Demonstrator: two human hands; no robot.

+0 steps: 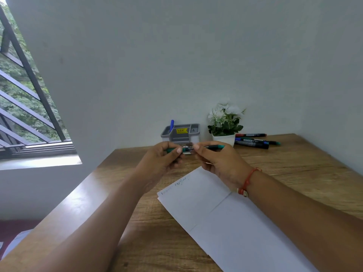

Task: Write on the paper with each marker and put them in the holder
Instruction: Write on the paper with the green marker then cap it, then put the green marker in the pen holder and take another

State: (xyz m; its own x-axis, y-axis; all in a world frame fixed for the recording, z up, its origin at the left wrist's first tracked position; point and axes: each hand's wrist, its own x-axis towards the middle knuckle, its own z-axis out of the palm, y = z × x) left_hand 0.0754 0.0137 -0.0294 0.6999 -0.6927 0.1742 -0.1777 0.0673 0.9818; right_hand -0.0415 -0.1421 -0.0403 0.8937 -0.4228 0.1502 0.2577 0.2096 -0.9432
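Note:
A green marker (211, 147) lies level in the air between both hands, above the desk's far half. My left hand (161, 160) pinches its left end, where the cap sits, and my right hand (218, 163) grips the barrel. Below them lies a white sheet of paper (225, 216) with a faint line of writing near its top left corner. The grey holder (181, 133) stands against the wall behind my hands, with a blue marker (171, 125) upright in its left slot. Several more markers (253, 141) lie at the back right.
A white pot with white flowers (225, 124) stands just right of the holder, in front of the loose markers. The wooden desk (141, 213) meets the wall at the back. A barred window (23, 107) is to the left.

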